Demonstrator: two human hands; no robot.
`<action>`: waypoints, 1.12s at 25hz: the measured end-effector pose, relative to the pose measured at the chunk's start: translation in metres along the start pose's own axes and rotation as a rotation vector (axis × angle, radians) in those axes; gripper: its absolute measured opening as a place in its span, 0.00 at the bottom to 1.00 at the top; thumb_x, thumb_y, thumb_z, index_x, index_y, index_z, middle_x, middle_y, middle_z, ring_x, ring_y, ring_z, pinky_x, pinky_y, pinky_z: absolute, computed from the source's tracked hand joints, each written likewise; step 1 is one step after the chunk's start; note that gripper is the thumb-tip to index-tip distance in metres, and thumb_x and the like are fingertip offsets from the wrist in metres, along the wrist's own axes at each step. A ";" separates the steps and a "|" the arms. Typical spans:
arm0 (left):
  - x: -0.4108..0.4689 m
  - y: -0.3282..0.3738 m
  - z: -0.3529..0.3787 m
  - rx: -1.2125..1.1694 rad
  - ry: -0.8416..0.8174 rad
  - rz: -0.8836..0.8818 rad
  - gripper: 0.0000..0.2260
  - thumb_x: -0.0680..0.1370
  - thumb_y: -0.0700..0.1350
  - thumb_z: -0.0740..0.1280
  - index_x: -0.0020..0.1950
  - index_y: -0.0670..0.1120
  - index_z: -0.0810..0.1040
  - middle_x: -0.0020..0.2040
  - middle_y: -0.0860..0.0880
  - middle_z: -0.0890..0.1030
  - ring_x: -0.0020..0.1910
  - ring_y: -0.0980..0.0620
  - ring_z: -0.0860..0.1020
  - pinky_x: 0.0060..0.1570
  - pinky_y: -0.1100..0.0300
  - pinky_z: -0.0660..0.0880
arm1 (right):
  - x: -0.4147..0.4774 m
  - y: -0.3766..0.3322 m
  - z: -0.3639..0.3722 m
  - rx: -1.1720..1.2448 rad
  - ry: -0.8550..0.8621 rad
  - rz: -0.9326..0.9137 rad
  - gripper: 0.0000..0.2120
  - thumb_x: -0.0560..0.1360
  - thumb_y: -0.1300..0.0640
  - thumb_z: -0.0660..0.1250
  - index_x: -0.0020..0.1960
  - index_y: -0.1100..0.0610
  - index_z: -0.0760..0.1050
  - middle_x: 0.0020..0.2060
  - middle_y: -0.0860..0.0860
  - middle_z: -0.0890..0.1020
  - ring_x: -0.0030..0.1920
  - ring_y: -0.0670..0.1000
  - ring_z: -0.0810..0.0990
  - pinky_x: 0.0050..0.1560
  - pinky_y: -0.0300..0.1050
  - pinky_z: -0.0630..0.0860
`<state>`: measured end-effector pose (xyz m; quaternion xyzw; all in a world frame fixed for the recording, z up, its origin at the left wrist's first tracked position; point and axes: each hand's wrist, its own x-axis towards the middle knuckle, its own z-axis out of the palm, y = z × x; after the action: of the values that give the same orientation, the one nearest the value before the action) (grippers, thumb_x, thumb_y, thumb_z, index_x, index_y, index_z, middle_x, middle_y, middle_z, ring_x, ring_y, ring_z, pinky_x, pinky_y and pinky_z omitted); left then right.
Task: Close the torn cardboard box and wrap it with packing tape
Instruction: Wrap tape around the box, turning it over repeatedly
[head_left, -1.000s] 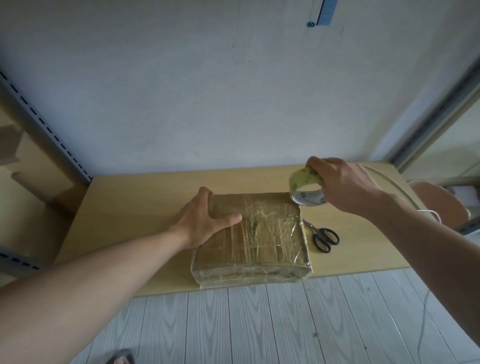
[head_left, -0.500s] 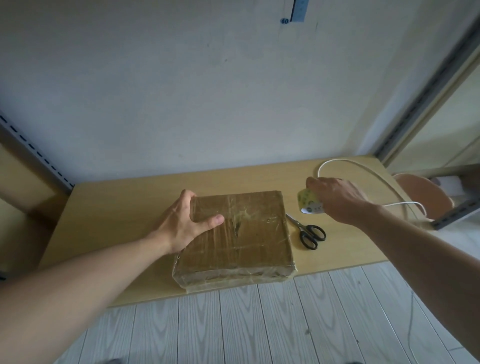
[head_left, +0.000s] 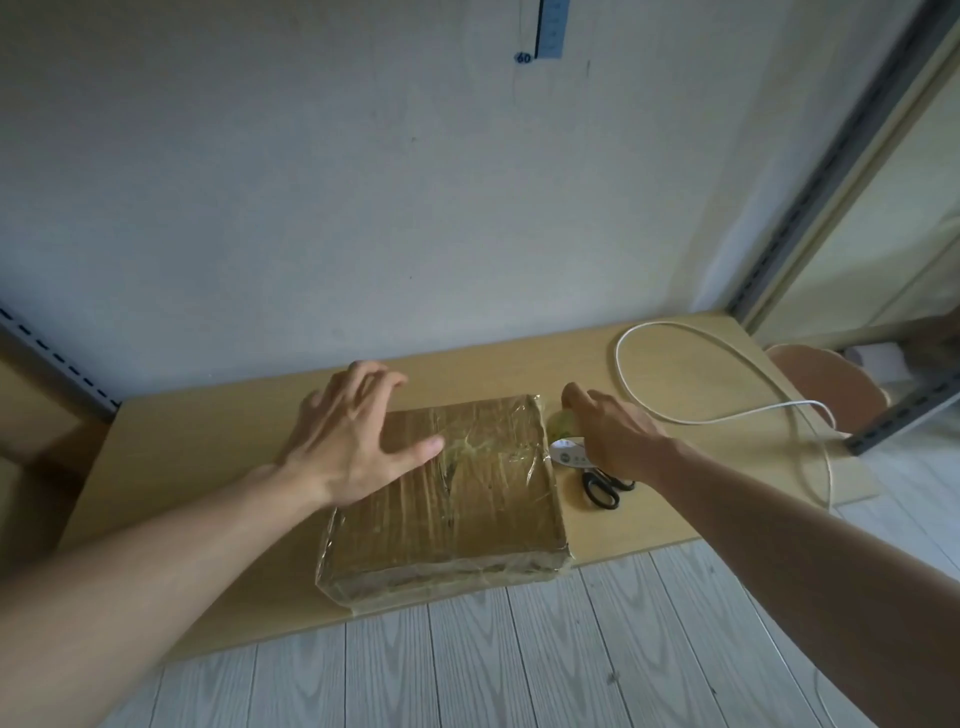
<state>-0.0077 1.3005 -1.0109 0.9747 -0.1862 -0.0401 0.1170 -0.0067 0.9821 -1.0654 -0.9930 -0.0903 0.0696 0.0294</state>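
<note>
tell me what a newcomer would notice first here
The cardboard box, glossy with clear tape, sits at the near edge of the table, with the left hand spread over its far left corner. Just right of it, the right hand holds the tape roll, black scissors lying just nearer.

Left hand spread open, fingers straight; right hand grips tape roll.
</note>
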 end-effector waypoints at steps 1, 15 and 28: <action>0.008 0.021 -0.002 -0.027 -0.022 -0.030 0.50 0.66 0.82 0.50 0.77 0.48 0.62 0.76 0.46 0.63 0.73 0.44 0.67 0.70 0.33 0.65 | -0.001 0.001 0.003 0.102 0.002 0.023 0.21 0.75 0.61 0.68 0.63 0.56 0.62 0.51 0.56 0.78 0.42 0.57 0.77 0.36 0.50 0.74; 0.041 0.105 0.002 -0.324 -0.040 -0.215 0.34 0.66 0.60 0.73 0.67 0.48 0.68 0.63 0.47 0.73 0.64 0.44 0.72 0.72 0.34 0.59 | -0.017 -0.004 -0.027 0.478 0.334 0.100 0.16 0.72 0.69 0.59 0.56 0.56 0.70 0.42 0.56 0.80 0.39 0.58 0.77 0.36 0.52 0.77; -0.007 -0.032 -0.072 -0.614 0.083 -0.279 0.29 0.66 0.59 0.66 0.65 0.56 0.64 0.57 0.49 0.78 0.53 0.48 0.79 0.52 0.51 0.78 | 0.028 -0.169 -0.104 0.815 0.550 -0.175 0.12 0.75 0.67 0.59 0.55 0.55 0.68 0.43 0.51 0.81 0.41 0.45 0.78 0.34 0.42 0.77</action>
<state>0.0064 1.3473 -0.9483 0.9108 -0.0252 -0.0704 0.4061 0.0055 1.1482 -0.9544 -0.8710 -0.1278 -0.1679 0.4437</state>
